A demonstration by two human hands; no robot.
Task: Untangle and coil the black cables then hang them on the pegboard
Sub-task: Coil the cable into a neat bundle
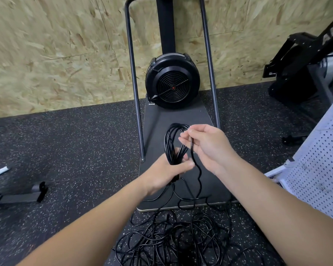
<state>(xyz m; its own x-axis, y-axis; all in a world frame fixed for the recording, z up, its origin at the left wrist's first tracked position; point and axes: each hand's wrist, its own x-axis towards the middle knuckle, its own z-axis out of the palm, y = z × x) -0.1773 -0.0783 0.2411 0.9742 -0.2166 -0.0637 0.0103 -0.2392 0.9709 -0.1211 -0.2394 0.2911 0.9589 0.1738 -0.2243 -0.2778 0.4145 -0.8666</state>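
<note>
With the left hand (168, 169) clenched round the coil (174, 143) at frame centre and the right hand (204, 144) pinching the strand, lay each loop the same size, drawing slack gently from the tangle (181, 237) at lower centre to avoid knots.

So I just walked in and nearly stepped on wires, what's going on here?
A person is coiling black cable. The left hand grips a bundle of finished loops, while the right hand pinches the strand at the top of the coil. A large tangled pile of cable lies on the rubber floor below. Nothing hangs on the white pegboard at right.
</note>
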